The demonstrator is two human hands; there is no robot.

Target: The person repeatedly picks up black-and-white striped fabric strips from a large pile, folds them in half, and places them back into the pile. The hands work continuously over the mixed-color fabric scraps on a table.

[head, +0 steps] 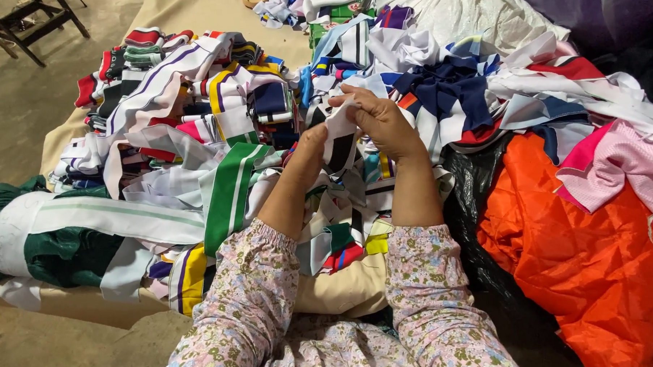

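Note:
Both of my hands hold one white and black fabric strip [339,143] above a heap of striped knit strips. My left hand [307,151] pinches the strip's lower left edge. My right hand [378,120] grips its top, fingers curled over it. Floral sleeves cover both forearms. Below the hands lie loose scraps in white, green, red and yellow [343,241].
To the left lie stacked striped strips [193,87] and a green and white striped band [229,187]. A dark green roll [46,247] sits at far left. Orange cloth [575,247] on black plastic and pink fabric [622,166] lie to the right. A dark wooden frame [24,24] stands on the floor.

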